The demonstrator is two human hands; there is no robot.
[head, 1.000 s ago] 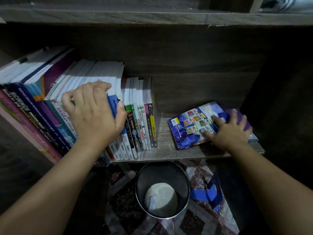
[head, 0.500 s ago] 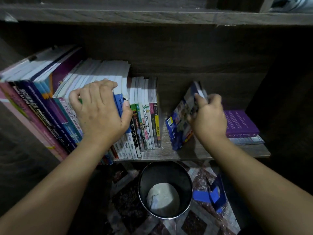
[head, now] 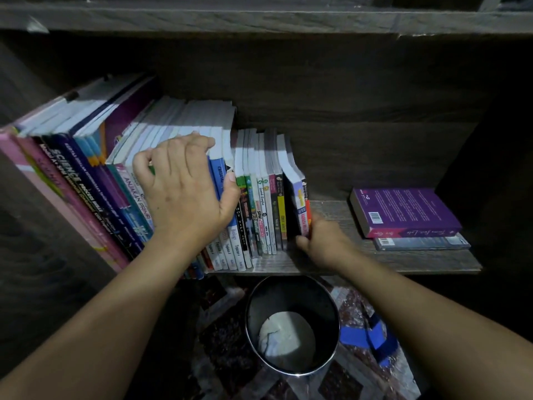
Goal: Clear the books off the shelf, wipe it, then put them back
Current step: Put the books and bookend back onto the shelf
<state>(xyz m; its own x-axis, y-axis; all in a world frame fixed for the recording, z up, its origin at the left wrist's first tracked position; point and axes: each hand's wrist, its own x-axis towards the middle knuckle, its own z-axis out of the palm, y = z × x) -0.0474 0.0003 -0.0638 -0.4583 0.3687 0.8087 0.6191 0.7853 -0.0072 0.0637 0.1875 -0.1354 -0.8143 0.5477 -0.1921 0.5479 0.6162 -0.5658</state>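
Row of books (head: 259, 197) stood on shelf (head: 331, 209), L hand (head: 184, 192) curled over tops, R hand (head: 323, 241) pinching end book (head: 298, 197); released w/o bracing, it could flop right.

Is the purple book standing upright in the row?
No, the purple book lies flat on another book at the shelf's right end, apart from the row.

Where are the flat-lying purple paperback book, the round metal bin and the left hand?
purple paperback book (head: 403, 209): head view, back cover.
round metal bin (head: 291, 295): head view, inner wall.
left hand (head: 184, 192): head view, back of hand.
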